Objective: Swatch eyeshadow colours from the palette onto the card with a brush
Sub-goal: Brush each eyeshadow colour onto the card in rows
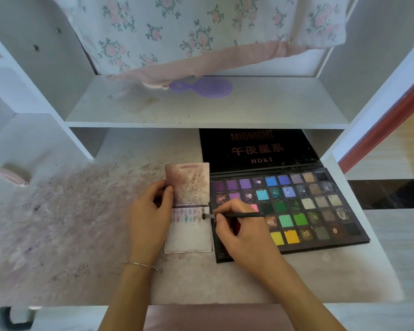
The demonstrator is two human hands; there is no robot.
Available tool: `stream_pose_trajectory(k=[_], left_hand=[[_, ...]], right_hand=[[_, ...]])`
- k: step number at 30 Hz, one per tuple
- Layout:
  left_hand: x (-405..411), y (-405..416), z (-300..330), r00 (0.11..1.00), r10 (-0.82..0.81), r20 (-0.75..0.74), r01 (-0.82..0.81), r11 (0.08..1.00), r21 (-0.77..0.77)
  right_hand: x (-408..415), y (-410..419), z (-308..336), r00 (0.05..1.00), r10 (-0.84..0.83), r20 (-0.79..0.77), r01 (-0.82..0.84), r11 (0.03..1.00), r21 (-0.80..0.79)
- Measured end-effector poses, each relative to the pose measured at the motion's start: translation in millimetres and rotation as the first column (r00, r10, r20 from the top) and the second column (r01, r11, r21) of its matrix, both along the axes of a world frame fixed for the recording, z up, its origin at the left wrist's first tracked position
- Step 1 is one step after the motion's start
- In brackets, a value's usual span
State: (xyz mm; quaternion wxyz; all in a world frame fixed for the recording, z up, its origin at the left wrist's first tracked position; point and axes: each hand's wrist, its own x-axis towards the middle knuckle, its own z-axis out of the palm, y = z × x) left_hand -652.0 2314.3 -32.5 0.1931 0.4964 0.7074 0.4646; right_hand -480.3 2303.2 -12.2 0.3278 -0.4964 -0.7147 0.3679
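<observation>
Right hand [239, 231] pinches brush [232, 215]; palette [294, 209] open, coloured pans inside.

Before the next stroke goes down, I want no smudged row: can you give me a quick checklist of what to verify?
1. Left hand steadies the white hinged swatch card: ok, thumb pinches its left edge.
2. Right hand grips the thin black brush: ok.
3. Brush tip meets the card at the right end of the swatch row: ok.
4. Bare card left below the row: ok.
5. Open black multicolour eyeshadow palette beside the card: ok.
6. Powder loaded on the tip: cannot tell.
</observation>
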Motion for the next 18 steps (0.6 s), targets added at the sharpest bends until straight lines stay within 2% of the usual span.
stream_pose_trajectory(k=[18], left_hand=[[0.3,0.4,-1.5,0.999,0.013,-0.037,-0.012,1.0,0.011]], right_hand=[[-0.7,1.4,-1.6,0.998,-0.008,0.065,0.007,1.0,0.011]])
